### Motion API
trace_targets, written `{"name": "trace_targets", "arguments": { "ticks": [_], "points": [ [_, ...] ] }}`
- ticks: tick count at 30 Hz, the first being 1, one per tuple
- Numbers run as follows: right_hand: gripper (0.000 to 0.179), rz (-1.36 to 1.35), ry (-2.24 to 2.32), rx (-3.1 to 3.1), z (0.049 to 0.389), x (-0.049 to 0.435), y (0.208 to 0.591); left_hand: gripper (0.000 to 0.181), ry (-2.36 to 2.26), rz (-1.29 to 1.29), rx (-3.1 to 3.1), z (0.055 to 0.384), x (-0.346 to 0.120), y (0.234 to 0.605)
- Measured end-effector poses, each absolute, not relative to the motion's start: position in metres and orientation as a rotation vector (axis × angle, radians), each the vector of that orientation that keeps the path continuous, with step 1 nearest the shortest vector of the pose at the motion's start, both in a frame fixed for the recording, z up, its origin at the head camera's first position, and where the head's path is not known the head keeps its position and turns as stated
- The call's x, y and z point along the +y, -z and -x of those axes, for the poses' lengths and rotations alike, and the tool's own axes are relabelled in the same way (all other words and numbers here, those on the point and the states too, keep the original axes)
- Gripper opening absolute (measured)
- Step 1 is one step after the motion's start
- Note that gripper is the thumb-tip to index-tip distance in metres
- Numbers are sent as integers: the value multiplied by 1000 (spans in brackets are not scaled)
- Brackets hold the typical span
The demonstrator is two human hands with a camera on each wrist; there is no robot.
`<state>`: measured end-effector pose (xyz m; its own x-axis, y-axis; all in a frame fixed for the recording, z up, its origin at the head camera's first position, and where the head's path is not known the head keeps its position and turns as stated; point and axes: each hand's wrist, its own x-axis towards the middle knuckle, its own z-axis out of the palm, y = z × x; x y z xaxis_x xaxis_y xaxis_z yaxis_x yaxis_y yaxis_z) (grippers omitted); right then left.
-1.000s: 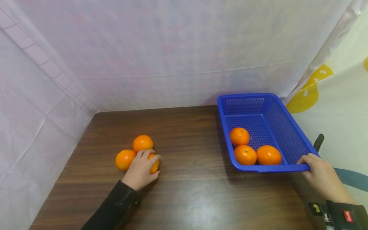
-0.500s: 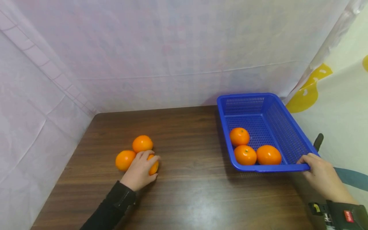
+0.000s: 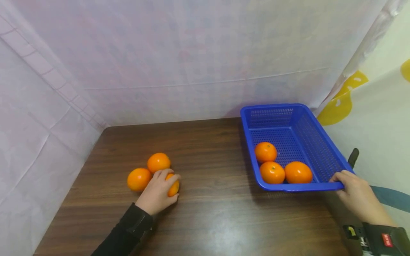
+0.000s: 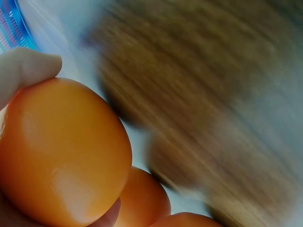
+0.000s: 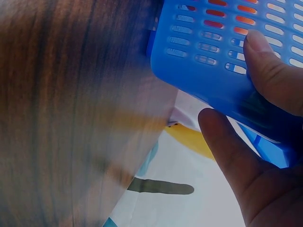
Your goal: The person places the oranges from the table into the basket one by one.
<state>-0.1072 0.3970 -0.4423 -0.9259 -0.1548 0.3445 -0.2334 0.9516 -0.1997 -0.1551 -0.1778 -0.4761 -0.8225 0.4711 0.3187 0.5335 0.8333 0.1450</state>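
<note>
On the left of the table, my left hand (image 3: pixel 159 193) grips an orange (image 3: pixel 173 185) between thumb and fingers. The left wrist view shows this orange (image 4: pixel 66 151) large, with the thumb (image 4: pixel 33 71) over one side and a fingertip at its lower edge. Two more oranges lie right beside the hand, one orange (image 3: pixel 139 179) to the left and one orange (image 3: pixel 158 162) behind. My right hand (image 3: pixel 358 193) holds the near right corner of a blue plastic basket (image 3: pixel 294 187). In the right wrist view, thumb and finger pinch the basket's perforated wall (image 5: pixel 203 78).
Inside the basket, three oranges sit at the near left, among them a front orange (image 3: pixel 272 172). The brown wooden table (image 3: pixel 205 213) ends at a pale cloth backdrop (image 3: pixel 192 64). A patterned white curtain (image 3: pixel 381 149) hangs at the right.
The left hand and the orange in it have shifted slightly to the right, after a small drift left. The right hand still holds the basket corner.
</note>
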Motion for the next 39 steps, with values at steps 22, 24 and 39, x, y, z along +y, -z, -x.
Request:
{"name": "trace_targets", "arguments": {
  "ticks": [22,24,39],
  "points": [
    [28,-300,-339,-2751,107,397,443,52,406,821,-2738,158,-155,454],
    [28,-292,-342,-2756,106,397,443,51,417,832,-2735,159,-152,451],
    [27,-289,-343,-2756,106,396,443,49,550,841,-2792,162,-133,440]
  ]
}}
